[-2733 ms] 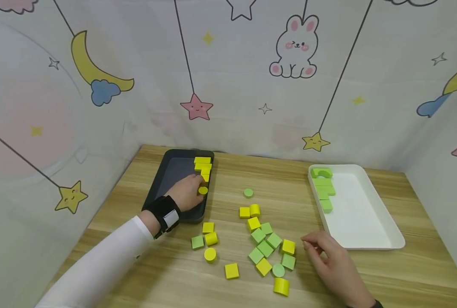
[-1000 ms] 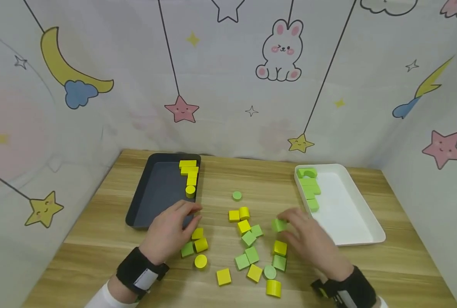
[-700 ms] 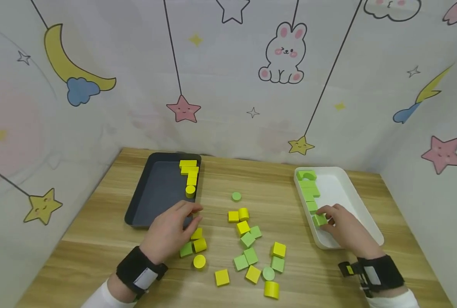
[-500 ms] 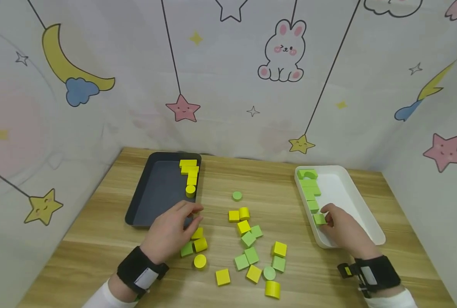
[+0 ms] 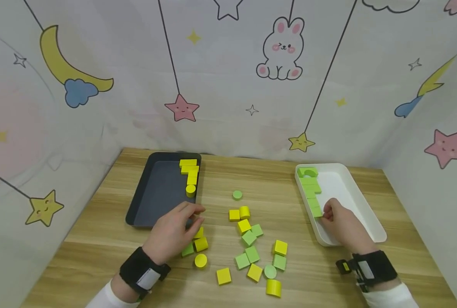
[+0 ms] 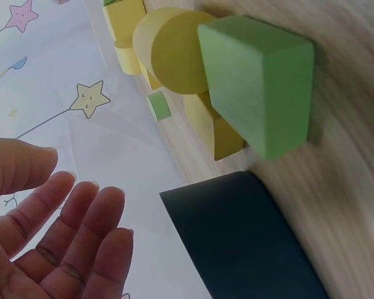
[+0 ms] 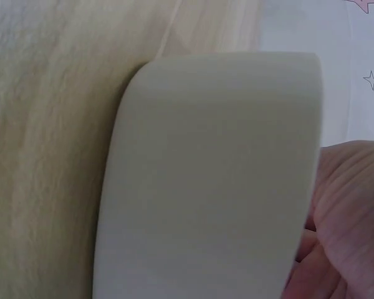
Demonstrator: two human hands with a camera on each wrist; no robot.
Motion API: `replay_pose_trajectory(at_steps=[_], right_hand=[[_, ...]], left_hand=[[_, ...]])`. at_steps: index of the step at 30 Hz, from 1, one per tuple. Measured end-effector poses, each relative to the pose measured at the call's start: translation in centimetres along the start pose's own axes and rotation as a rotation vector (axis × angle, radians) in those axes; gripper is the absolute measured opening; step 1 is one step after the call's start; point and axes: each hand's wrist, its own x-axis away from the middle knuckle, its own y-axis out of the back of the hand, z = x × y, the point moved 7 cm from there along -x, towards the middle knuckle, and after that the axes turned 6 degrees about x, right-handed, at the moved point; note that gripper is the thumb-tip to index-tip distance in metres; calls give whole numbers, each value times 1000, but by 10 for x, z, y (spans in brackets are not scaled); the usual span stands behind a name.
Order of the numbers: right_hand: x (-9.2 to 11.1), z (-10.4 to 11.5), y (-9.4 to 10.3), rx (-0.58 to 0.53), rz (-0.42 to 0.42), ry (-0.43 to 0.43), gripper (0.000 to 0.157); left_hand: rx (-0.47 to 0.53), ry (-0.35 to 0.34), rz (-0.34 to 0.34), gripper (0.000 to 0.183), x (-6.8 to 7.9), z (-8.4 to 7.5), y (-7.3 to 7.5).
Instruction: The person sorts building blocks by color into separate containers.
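Note:
My right hand [image 5: 341, 224] is inside the white tray [image 5: 372, 222], its curled fingers at the nearest green block [image 5: 316, 212] of a row along the tray's left wall. In the right wrist view the tray's outer wall hides the fingertips and the block. My left hand [image 5: 172, 233] hovers at the front right corner of the dark grey tray [image 5: 151, 188], fingers loosely bent and holding nothing; the left wrist view shows its bare fingers [image 6: 81, 218]. Below it lie a green block [image 6: 262, 87] and a yellow cylinder [image 6: 177, 53].
Between the trays, yellow and green blocks lie scattered on the wooden table [image 5: 266, 175], among them a green disc [image 5: 237, 195] and a yellow half-round block [image 5: 273, 288]. Several yellow blocks [image 5: 190, 170] line the dark tray's right side. A printed curtain [image 5: 228, 77] stands behind.
My right hand took a green block from the middle pile, carried it into the white tray and pushed it back against the row. My left hand left a yellow cylinder in the dark tray and drew back.

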Motion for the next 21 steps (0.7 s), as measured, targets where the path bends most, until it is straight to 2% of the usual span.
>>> replay_pose_trajectory(at_steps=[5, 10, 14, 21], right_hand=[[8, 3, 11, 3, -42, 24, 27], [28, 11, 31, -33, -152, 25, 34], [47, 23, 36, -87, -240, 45, 38], [78, 51, 29, -172, -385, 191, 20]], left_hand=[[-5, 6, -1, 23, -2, 0, 0], [-7, -5, 4, 23, -6, -3, 0], [-4, 4, 11, 24, -6, -2, 1], [-16, -18, 46, 27, 1, -2, -1]])
